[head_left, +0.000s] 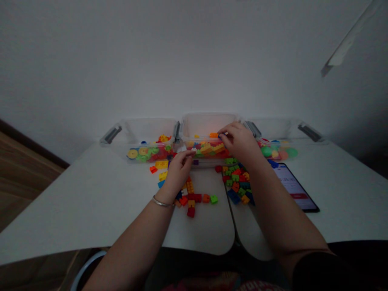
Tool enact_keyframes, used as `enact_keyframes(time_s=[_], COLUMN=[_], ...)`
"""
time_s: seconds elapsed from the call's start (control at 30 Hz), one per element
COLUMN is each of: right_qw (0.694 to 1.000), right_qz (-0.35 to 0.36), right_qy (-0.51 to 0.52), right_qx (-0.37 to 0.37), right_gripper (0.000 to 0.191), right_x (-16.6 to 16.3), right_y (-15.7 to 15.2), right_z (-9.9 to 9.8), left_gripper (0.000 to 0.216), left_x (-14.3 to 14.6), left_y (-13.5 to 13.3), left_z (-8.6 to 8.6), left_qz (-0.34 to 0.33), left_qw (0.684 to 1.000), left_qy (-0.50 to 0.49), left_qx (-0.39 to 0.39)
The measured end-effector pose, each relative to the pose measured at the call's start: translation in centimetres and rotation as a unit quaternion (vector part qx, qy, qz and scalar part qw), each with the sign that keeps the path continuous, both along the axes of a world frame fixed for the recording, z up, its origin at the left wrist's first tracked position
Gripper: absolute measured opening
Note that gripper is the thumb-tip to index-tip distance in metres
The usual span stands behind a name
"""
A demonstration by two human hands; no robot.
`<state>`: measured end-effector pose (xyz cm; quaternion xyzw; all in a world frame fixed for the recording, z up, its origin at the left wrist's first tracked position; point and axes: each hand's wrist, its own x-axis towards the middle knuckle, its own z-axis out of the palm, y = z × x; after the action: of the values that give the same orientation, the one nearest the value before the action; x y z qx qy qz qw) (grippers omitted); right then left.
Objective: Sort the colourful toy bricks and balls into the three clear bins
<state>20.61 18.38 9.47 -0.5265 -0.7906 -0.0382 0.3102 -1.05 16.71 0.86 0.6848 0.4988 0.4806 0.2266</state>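
My right hand (241, 141) is over the middle clear bin (209, 122), its thumb and fingertips pinched on a small blue brick (221, 135). An orange brick (214, 135) shows right beside those fingertips. My left hand (178, 169), with a metal bangle at the wrist, hovers by the front of the same bin, fingers stretched forward and somewhat apart. I see nothing held in it. Yellow and red pieces (209, 149) lie inside the middle bin. Below my left hand, several loose bricks (194, 198) in red, orange and green are spread on the white table (200, 234).
A left bin (145, 125) holds yellow and green pieces; a right bin (277, 125) holds round and coloured ones. A pile of mixed bricks (236, 180) lies left of my right forearm. A lit phone (292, 186) rests to its right. The wall (194, 56) stands behind.
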Motion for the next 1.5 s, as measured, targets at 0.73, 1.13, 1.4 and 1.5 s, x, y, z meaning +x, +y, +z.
enact_keyframes(time_s=[0.73,1.13,1.4,1.5], right_qw=[0.998,0.946,0.879,0.869], right_qz=[0.056,0.17,0.226,0.211], right_qy=[-0.005,-0.175,-0.299,-0.33], right_qx=[-0.025,-0.212,-0.295,-0.302], right_gripper=[0.035,0.018,0.025,0.028], right_x=[-0.6,-3.3,-6.4,-7.0], right_y=[-1.4,-4.6,-5.6,-5.9], right_z=[0.7,1.6,-1.4,-1.8], left_gripper=[0.027,0.026,0.027,0.026], left_x=[0.0,0.1,-0.2,-0.2], left_y=[-0.1,-0.3,0.5,0.6], left_z=[0.2,0.8,0.1,0.0], left_qz=[-0.001,0.02,0.029,0.037], left_qw=[1.0,0.979,0.965,0.963], left_qy=[-0.023,-0.187,-0.241,-0.251], left_qx=[-0.008,-0.08,-0.096,-0.094])
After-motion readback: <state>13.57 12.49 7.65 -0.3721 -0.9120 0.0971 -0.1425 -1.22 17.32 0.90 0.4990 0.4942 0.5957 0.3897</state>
